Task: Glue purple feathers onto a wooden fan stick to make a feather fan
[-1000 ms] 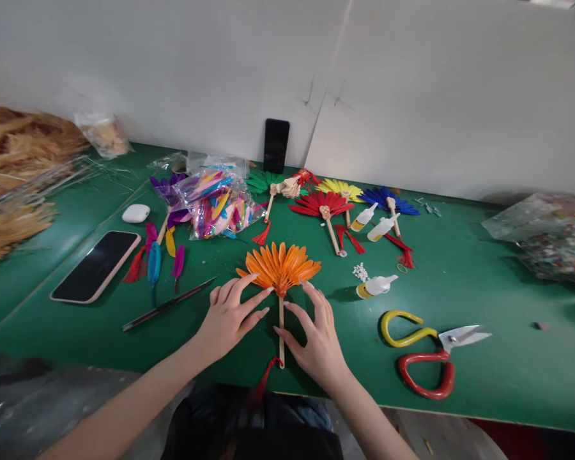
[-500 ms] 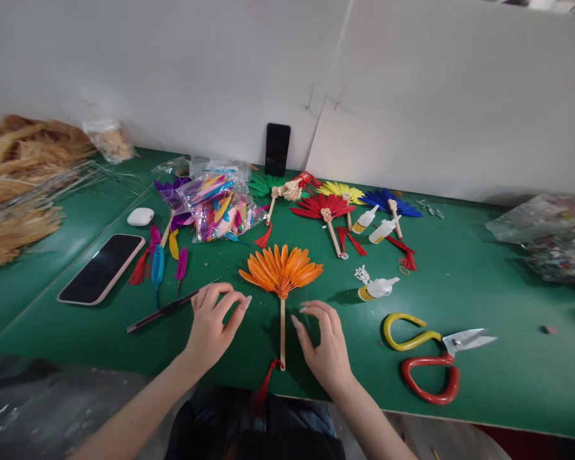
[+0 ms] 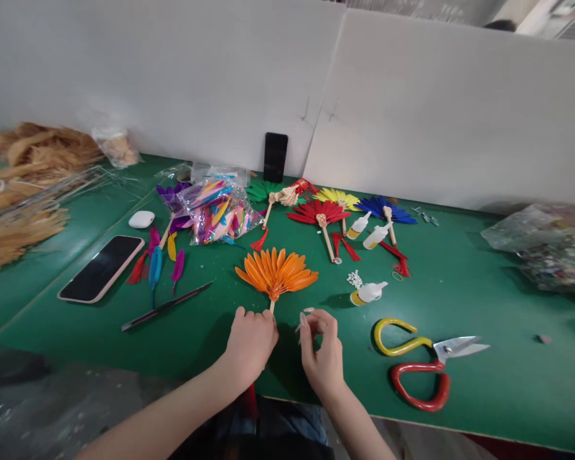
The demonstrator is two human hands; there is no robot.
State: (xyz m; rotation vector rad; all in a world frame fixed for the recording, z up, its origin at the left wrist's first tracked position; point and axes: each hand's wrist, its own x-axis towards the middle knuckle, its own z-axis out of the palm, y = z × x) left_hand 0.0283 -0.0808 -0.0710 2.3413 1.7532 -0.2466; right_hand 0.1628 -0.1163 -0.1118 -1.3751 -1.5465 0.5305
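Left grip [image 3: 252, 345] clamped on pale handle [image 3: 272, 306] of orange fan [image 3: 275, 281], feathers [image 3: 292, 271] splayed wide.

"What's the left hand [image 3: 253, 344] holding?"
"The orange fan [image 3: 278, 273], by its handle [image 3: 272, 306]. The right hand [image 3: 322, 351] is curled just right of it."
"Scissors [image 3: 444, 349]?"
"Farther right of the fan; the pen [image 3: 165, 308] is left of it."
"Behind it?"
"A red fan [image 3: 319, 211], rightward."
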